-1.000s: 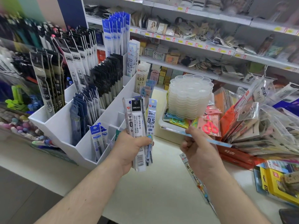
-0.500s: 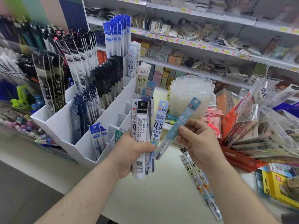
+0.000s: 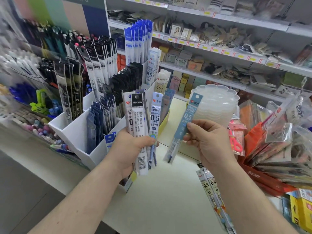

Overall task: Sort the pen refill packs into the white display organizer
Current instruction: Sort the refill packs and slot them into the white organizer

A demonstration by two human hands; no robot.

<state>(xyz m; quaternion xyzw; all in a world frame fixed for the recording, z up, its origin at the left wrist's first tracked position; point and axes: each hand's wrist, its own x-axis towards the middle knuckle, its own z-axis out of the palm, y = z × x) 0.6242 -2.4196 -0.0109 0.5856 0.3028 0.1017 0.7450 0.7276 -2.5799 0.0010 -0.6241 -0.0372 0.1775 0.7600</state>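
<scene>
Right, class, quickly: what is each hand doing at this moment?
Left hand: grips a bundle of refill packs, upright.
Right hand: pinches a single light blue refill pack, tilted.

The left hand (image 3: pixel 133 147) grips a fan of refill packs (image 3: pixel 141 125) near the white organizer (image 3: pixel 79 137), while the right hand (image 3: pixel 208 142) pinches one light-blue pack (image 3: pixel 184 125).

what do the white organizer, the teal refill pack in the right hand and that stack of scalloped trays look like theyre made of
White display organizer: looks like rigid opaque plastic or foam board, matte, with flat panels and sharp edges. Teal refill pack: thin glossy plastic film; the refill shows through its clear lower end. Scalloped trays: translucent frosted plastic, probably, since the stacked rims show through one another.
</scene>
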